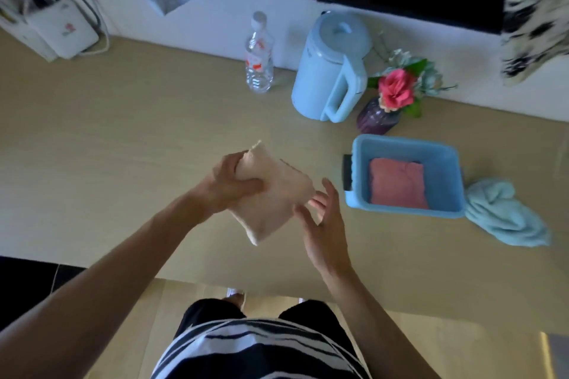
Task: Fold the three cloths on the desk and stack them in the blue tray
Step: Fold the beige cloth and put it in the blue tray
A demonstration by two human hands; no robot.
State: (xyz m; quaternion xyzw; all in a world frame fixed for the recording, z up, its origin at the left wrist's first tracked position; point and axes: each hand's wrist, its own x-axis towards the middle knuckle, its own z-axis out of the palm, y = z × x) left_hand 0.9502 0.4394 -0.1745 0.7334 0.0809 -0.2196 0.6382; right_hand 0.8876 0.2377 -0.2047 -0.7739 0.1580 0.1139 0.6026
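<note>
A folded beige cloth (274,194) is held above the middle of the desk. My left hand (229,184) grips its left side, thumb across the top. My right hand (323,224) hovers at the cloth's right corner with fingers spread, fingertips near or touching the edge. To the right stands the blue tray (443,160), and a folded pink cloth (397,183) lies flat inside it. A light blue cloth (505,215) lies crumpled on the desk just right of the tray.
Along the back wall stand a clear water bottle (259,55), a pale blue kettle (332,68) and a purple vase with flowers (391,98). A white box with cables (58,28) sits at the back left. The desk edge runs near my body.
</note>
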